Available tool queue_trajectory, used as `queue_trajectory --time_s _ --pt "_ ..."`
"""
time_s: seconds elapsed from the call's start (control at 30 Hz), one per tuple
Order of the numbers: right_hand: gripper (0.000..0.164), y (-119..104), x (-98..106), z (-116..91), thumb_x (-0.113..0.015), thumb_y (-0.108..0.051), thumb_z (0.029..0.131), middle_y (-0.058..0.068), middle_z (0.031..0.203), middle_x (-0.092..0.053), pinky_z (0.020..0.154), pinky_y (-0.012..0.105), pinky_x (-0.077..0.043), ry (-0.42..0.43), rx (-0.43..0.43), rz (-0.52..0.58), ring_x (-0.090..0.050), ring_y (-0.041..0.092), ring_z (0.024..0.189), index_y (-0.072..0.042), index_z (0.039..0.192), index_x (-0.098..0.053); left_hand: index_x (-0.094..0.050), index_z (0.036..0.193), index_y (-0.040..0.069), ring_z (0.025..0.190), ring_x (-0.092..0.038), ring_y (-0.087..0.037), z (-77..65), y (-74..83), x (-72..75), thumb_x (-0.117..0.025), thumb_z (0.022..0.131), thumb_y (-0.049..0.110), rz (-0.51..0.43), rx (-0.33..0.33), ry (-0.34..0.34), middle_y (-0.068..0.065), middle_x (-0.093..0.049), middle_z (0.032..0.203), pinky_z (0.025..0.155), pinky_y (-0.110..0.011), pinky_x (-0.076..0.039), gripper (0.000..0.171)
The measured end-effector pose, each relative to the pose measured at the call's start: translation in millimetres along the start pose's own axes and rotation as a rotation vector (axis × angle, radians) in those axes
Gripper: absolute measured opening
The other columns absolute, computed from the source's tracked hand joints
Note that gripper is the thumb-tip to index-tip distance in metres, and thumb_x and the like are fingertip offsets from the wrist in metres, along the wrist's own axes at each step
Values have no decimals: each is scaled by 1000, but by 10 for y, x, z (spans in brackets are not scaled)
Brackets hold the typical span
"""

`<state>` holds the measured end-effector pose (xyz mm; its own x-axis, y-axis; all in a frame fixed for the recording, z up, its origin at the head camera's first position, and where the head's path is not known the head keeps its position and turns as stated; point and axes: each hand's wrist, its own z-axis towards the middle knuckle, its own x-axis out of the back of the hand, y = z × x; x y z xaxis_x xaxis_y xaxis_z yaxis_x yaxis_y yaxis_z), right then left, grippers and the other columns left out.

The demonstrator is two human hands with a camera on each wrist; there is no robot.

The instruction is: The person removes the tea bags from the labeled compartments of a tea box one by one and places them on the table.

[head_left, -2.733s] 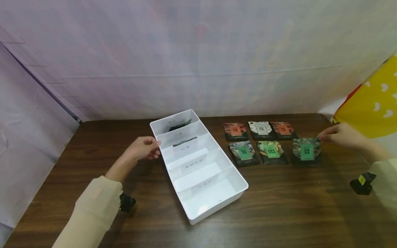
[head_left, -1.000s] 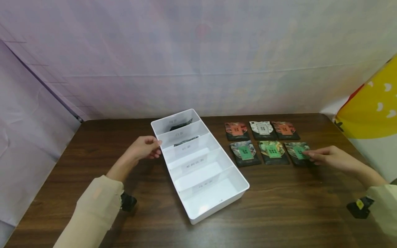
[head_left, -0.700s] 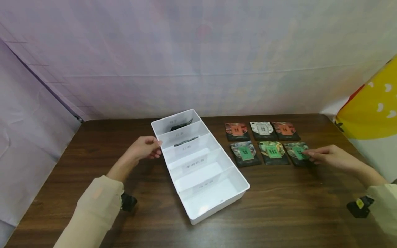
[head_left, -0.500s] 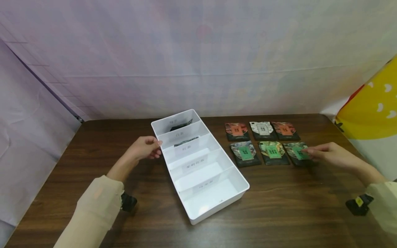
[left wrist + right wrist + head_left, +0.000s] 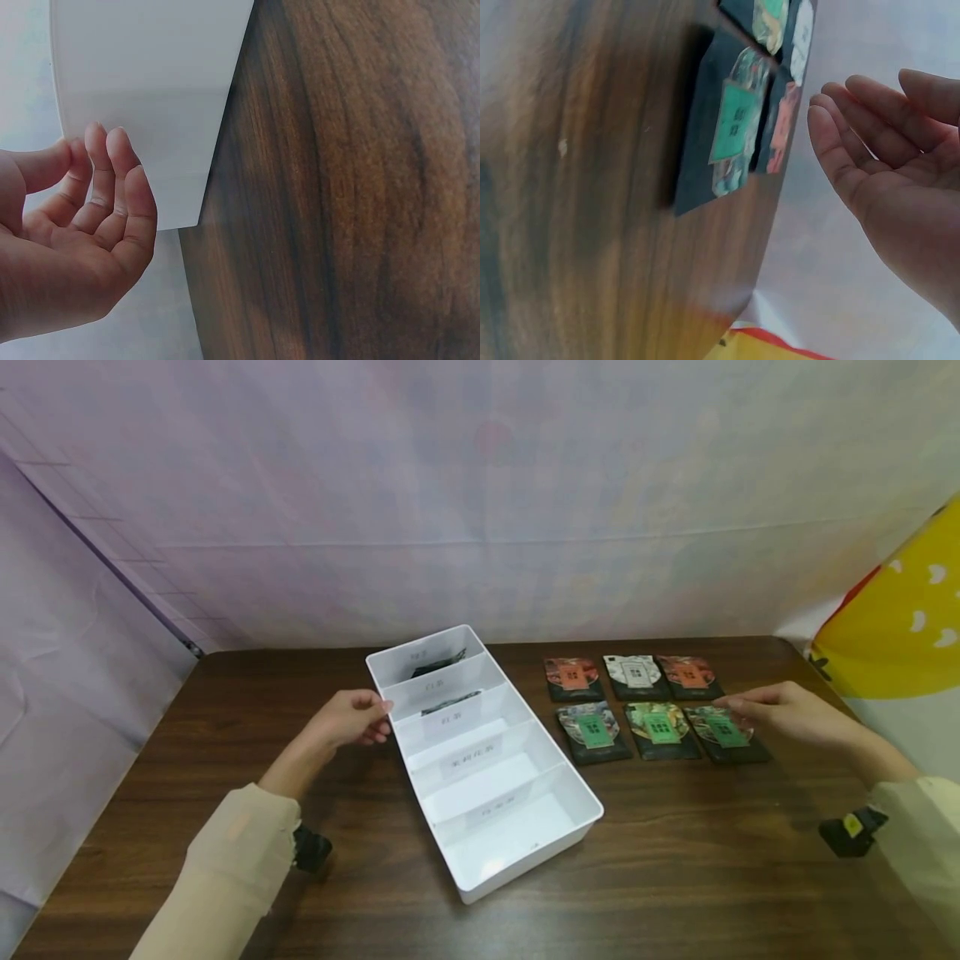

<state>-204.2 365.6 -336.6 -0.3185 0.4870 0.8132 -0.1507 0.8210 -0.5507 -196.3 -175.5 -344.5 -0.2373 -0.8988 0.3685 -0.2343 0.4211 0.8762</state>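
Note:
A long white tray (image 5: pixel 528 862) with dividers and small printed labels stands slanted on the table. At its left rim my left hand (image 5: pixel 348 718) pinches the edge between thumb and forefinger; in the left wrist view the other fingers curl beside the outer wall. My right hand (image 5: pixel 787 714) hovers at the upper right of a green-labelled packet (image 5: pixel 727 735), which lies flat. In the right wrist view the right fingers (image 5: pixel 889 112) are loosely bent around nothing, apart from that packet.
Beside it lie two more green-labelled packets (image 5: pixel 595 732), two red-labelled ones and a white one (image 5: pixel 633 675), in two rows. Dark packets (image 5: pixel 450 702) stand in the tray's two far compartments. A pale cloth (image 5: pixel 480 527) hangs behind the wooden table (image 5: pixel 675 877).
My right hand set the green-labelled packet down at the row's right end, let go and rose slightly up and back from it. The left hand stays at the tray's rim.

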Motion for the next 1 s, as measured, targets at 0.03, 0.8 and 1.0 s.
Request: queue_trajectory --time_s 0.03,0.8,1.0 --pt "43 -20 2 9 -39 -30 99 13 96 -63 63 32 -48 1 5 7 -57 17 78 3 120 -55 -52 90 -3 60 -57 -10 -1 1 -1 -48 96 13 1 0 0 -3 -57 67 65 -32 -50 17" --pt "48 -561 -36 253 -39 -29 99 30 123 -48 84 50 -45 -81 76 72 -53 40 106 10 126 -46 -52 89 -2 60 -57 -10 0 2 7 -48 96 14 12 0 -1 -3 -57 67 64 -31 -50 18" --pt "38 -705 -39 360 -43 -15 98 32 132 -38 79 36 -50 -106 105 178 -60 24 100 12 125 -46 -52 90 -2 60 -57 -10 11 -4 7 -49 96 14 13 -4 1 -2 -57 66 63 -30 -49 18"
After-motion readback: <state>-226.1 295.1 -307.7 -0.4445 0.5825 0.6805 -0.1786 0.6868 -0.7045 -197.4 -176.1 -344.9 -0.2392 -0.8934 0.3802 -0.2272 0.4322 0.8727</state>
